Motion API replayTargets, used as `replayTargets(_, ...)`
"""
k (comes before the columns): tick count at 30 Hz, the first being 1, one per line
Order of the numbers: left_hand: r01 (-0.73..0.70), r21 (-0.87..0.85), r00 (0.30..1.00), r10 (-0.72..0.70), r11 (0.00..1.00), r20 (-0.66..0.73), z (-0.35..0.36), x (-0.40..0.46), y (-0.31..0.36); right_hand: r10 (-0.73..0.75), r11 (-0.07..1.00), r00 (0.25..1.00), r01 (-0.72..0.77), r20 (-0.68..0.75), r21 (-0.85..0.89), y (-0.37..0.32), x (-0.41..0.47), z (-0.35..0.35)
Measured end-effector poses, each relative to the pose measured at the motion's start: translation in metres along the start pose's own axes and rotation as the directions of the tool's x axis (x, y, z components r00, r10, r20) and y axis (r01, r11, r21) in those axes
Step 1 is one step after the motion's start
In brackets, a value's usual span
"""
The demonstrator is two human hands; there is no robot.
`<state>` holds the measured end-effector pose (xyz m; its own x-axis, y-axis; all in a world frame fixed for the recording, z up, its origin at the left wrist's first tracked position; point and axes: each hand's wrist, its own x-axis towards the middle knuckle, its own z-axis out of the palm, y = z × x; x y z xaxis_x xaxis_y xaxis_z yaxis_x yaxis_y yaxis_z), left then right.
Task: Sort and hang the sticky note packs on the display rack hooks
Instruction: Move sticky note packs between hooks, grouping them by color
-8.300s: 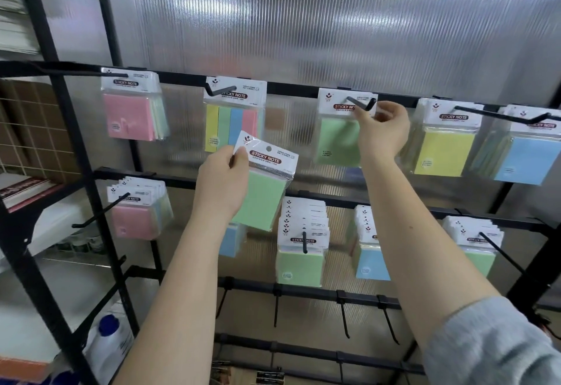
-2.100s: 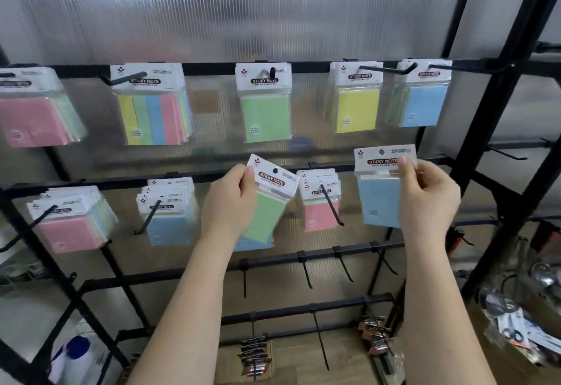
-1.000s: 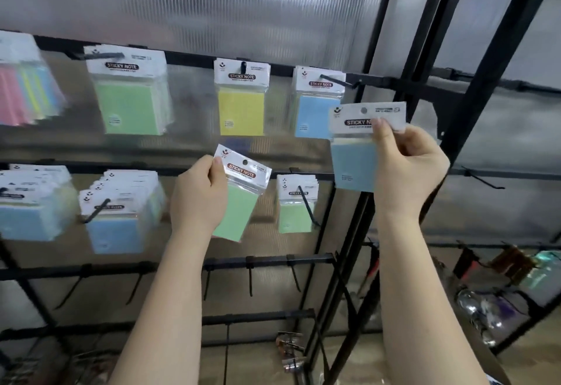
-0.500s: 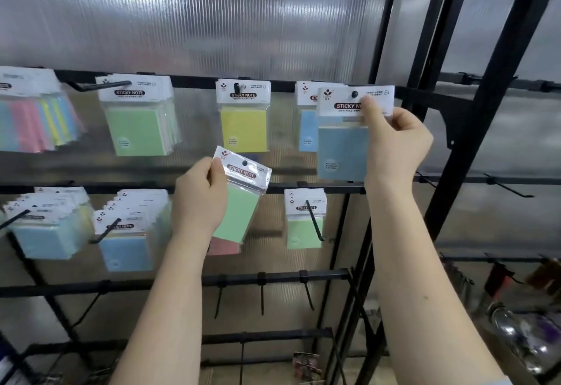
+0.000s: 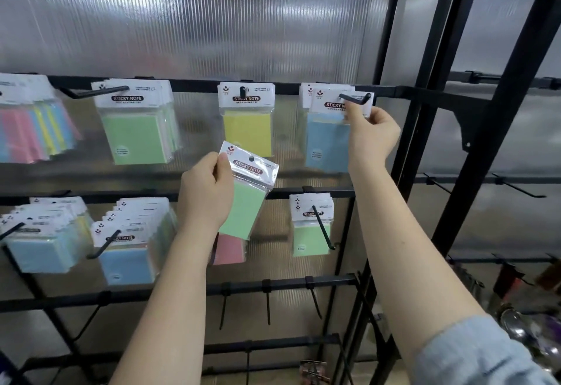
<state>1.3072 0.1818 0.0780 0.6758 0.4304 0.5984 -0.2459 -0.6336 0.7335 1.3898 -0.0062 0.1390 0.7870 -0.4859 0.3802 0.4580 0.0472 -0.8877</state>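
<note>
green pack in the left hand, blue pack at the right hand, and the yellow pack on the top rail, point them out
green pack [image 5: 247,208], head view, green pad face.
blue pack [image 5: 326,141], head view, blue pad face.
yellow pack [image 5: 247,132], head view, yellow pad face.

Display rack: black metal bars, matt. Hooks: thin black metal rod, matt. Backing panel: ribbed translucent plastic, faint sheen. Green sticky note pack: glossy clear plastic sleeve, crinkled at its upper edge, white card header, matt paper pad inside. Sleeve: blue-grey cloth, matt.
</note>
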Motion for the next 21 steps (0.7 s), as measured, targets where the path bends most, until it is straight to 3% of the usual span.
replayTargets(12,0.011,-0.008,0.999,-0.012,1.000,-0.040,-0.004,0.008,-0.008,-0.009,0.998,0.994,0.002,-0.109,-0.063,0.025,0.040,0.036)
replayTargets(21,0.049,-0.057,0.997,-0.053,0.997,-0.064,-0.005,-0.006,-0.005,-0.051,0.997,0.990,0.042,-0.131,-0.066,0.042,-0.004,0.018)
